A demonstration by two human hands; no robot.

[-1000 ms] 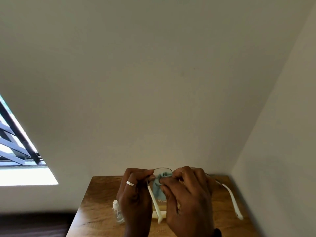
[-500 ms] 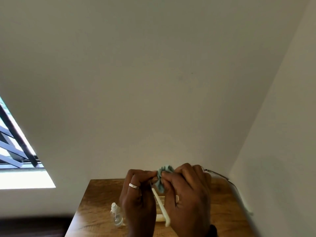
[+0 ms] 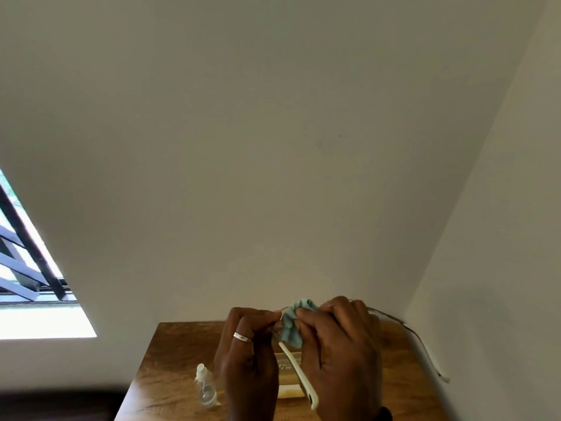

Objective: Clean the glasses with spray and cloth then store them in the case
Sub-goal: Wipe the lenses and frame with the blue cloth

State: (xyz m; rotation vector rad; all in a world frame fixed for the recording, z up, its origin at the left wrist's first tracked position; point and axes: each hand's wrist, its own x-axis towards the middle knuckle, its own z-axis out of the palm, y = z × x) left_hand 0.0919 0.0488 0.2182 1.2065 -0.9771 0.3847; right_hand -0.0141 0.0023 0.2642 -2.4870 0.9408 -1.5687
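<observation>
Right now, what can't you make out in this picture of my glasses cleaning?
Head view:
Lenses of the glasses: covered by the cloth and the right hand.
Where the left hand pinches the frame: hidden by the hand itself.
The pale thing on the table: mostly behind both hands; case or not, cannot tell.
Fill of the spray bottle: too small to read.
Near edge of the table: cut off by the bottom edge.
</observation>
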